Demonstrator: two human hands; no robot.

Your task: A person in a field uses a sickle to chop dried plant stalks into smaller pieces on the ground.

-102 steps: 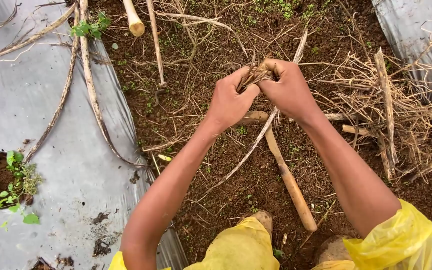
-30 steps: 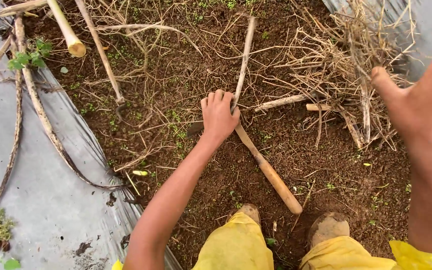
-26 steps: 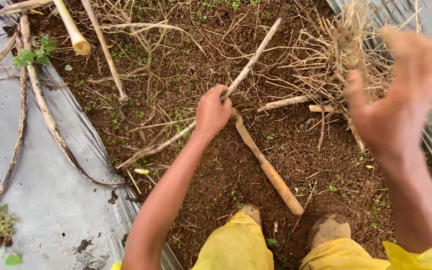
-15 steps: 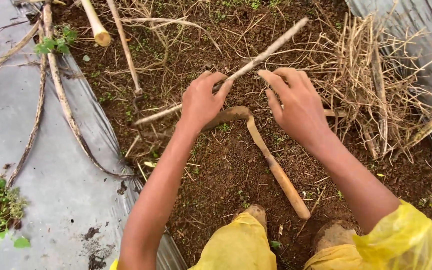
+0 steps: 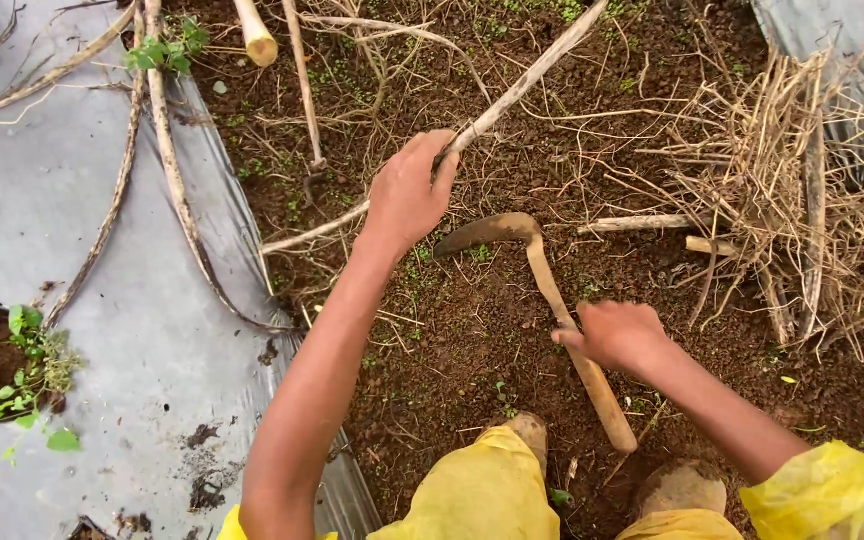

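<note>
the left hand is closed around a long dry stalk, fingers curled tight on it roughly at the stalk's middle, so the thin pale length runs from the upper right down to the lower left across the dark soil; held there, the stalk is lifted a little off the ground rather than lying flat among the other debris; the right hand sits on the wooden handle of a small sickle, fingers wrapped down over the shaft near its middle, though whether the grip is fully closed underneath cannot be told from this angle; the sickle lies on the soil between the two hands, its curved rusty blade pointing left toward the stalk and stopping just short of the left hand, its handle end reaching back toward the person's muddy boots; a heap of dry straw and cut stems is piled to the right, apart from both hands, seemingly gathered out of the way; grey plastic mulch sheeting covers the bed on the left, with a small green seedling growing through a hole in it; yellow trousers show at the bottom edge.
</note>
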